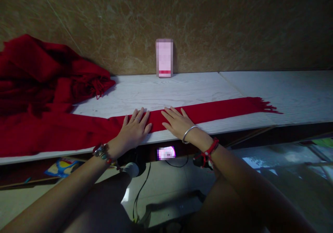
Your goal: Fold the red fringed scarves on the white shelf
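Note:
A red scarf lies along the white wooden surface, folded into a narrow strip towards the right, where its fringe spreads out. My left hand rests flat on the strip, fingers spread, with a ring on one finger. Close by on the right, my right hand also presses flat on the cloth, its fingers stretched out and pointing up and left. A short stretch of red cloth shows between the two hands. Left of my left hand the scarf widens and looks less smooth.
A heap of red fringed cloth sits at the back left. Against the brown marbled wall stands a phone-shaped object, blurred out. Below the white tabletop edge are a lit screen, a black cable and a blue-yellow packet.

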`<action>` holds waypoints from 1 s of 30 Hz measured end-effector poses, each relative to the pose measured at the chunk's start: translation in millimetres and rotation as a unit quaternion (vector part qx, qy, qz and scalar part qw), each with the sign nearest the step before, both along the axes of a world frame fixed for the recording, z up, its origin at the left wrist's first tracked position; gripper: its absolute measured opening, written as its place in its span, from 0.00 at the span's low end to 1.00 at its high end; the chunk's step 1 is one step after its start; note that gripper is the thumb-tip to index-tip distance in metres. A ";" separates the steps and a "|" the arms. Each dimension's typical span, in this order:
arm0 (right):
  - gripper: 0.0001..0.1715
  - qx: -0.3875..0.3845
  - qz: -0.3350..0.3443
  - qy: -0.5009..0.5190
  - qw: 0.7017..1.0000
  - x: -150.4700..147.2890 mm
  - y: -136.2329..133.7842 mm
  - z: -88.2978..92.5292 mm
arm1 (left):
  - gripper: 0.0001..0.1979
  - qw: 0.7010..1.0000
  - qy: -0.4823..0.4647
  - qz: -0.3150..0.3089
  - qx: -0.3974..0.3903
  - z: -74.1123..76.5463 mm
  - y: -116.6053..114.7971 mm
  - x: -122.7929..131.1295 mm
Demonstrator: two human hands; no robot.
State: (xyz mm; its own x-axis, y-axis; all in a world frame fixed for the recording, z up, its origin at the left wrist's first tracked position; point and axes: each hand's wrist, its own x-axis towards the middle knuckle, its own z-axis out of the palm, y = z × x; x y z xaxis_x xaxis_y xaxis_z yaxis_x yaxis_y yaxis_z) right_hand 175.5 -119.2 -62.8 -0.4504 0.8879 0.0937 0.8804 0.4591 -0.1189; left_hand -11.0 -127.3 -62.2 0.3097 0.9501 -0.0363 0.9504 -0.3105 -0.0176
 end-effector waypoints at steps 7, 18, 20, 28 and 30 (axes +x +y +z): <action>0.29 -0.010 -0.008 -0.003 1.000 15.4 3.6 -4.5 | 0.28 0.999 0.008 0.035 -0.036 12.0 -3.1 5.9; 0.30 -0.095 -0.201 -0.046 0.974 90.4 26.3 3.2 | 0.29 0.992 0.015 0.098 -0.081 17.3 -1.9 10.1; 0.30 -0.068 -0.195 -0.034 0.978 91.0 26.5 3.1 | 0.29 0.994 -0.012 0.089 -0.066 16.0 0.8 17.0; 0.29 -0.042 -0.067 -0.002 0.997 48.1 18.0 -0.1 | 0.27 0.997 -0.080 -0.014 -0.001 14.9 12.2 58.4; 0.29 -0.051 -0.063 -0.007 0.997 50.2 17.9 -2.0 | 0.27 0.998 -0.065 -0.021 -0.010 11.6 13.4 62.5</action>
